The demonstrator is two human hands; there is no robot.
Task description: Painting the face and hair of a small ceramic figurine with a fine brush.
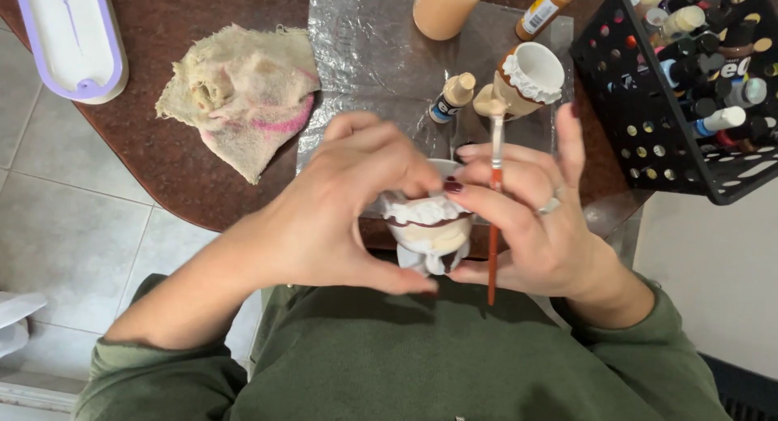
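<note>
Head view, near to far. At 6 o'clock, green sleeves (454,364) frame the work. At centre, the left hand (324,218) has its grip clamped on a small ceramic pot (428,226), white with a frilled rim and a dark brown band, held just above the near edge of the surface (162,145). At 3 o'clock of the pot, the right hand (535,218) steadies the pot's side with its fingertips while its grip is closed around a thin orange-handled paintbrush (494,218), bristle end pointing to 12 o'clock.

Judged step: painting is in hand, the pot being turned or checked between strokes. The next move would seem to call for a steady pot and a fine brush tip kept to the band's edge, clear of the white frill.

Beyond, at 12 o'clock, a clear plastic sheet (365,56) carries a second pot (527,81), a small paint bottle (452,97) and a tan cup (444,8). At 10 o'clock lies a stained rag (243,89); at 2 o'clock, a black crate of paint bottles (689,89).
</note>
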